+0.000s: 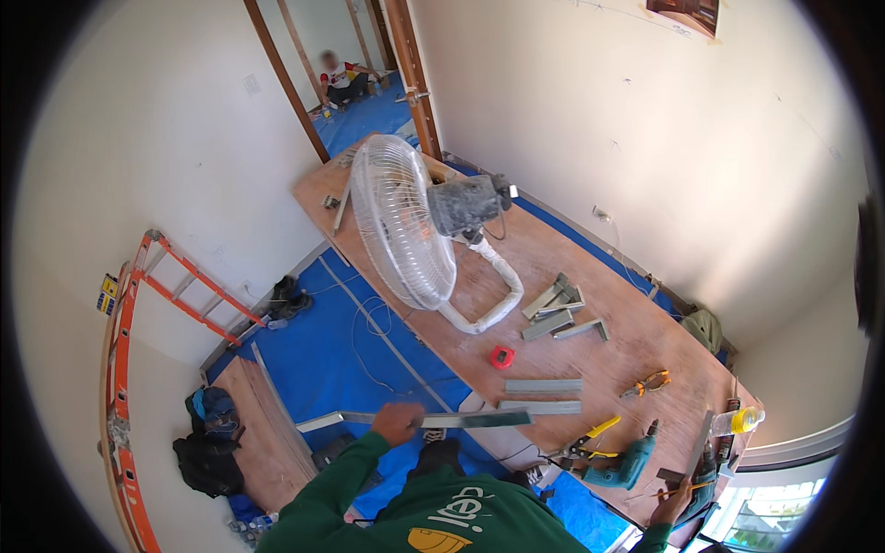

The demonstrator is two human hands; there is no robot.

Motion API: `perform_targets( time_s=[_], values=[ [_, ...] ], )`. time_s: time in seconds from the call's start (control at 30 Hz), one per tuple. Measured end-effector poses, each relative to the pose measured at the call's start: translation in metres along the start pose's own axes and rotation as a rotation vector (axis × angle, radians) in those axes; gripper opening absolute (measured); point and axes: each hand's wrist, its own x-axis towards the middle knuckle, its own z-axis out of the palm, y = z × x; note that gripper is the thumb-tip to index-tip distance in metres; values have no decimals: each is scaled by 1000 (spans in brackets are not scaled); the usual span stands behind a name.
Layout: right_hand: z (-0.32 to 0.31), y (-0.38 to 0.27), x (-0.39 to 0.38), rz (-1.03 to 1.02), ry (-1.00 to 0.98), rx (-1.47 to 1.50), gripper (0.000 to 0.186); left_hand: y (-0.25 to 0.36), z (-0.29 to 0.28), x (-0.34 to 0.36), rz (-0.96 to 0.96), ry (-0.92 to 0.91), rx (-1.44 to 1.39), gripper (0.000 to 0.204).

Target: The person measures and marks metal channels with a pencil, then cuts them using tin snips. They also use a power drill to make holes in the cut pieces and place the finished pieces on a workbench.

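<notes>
My left hand (396,422) is closed around a long, bent-looking metal strip (475,419), which crosses in front of me at the table's near left edge. My right hand (675,500) grips a thin orange pencil (691,486) at the near right corner of the plywood table (553,240), beside a metal bar or square (701,442). Near it lie a teal drill (622,465), yellow-handled snips (597,433), orange-handled pliers (645,382) and two straight metal pieces (539,387). A red tape measure (502,357) and several metal brackets (567,309) lie farther back.
A large dusty fan (401,221) lies on the table. An orange ladder (124,350) leans at the left wall near bags (207,461). Blue sheeting (323,332) with cables covers the floor. A bottle (737,419) sits at the right edge. A person (341,83) sits beyond a doorway.
</notes>
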Motion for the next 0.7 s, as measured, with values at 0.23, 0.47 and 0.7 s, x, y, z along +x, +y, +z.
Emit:
perform_targets(
  time_s=[0.23,0.47,0.7],
  values=[
    [82,1,-69,-80,21,3,64,-171,26,-39,-148,89,-307,46],
    [194,49,-229,106,-11,51,49,-234,-26,-53,-365,-96,-340,53],
    [222,62,-271,183,-82,40,46,-279,-30,-74,-351,-68,-328,54]
  ],
)
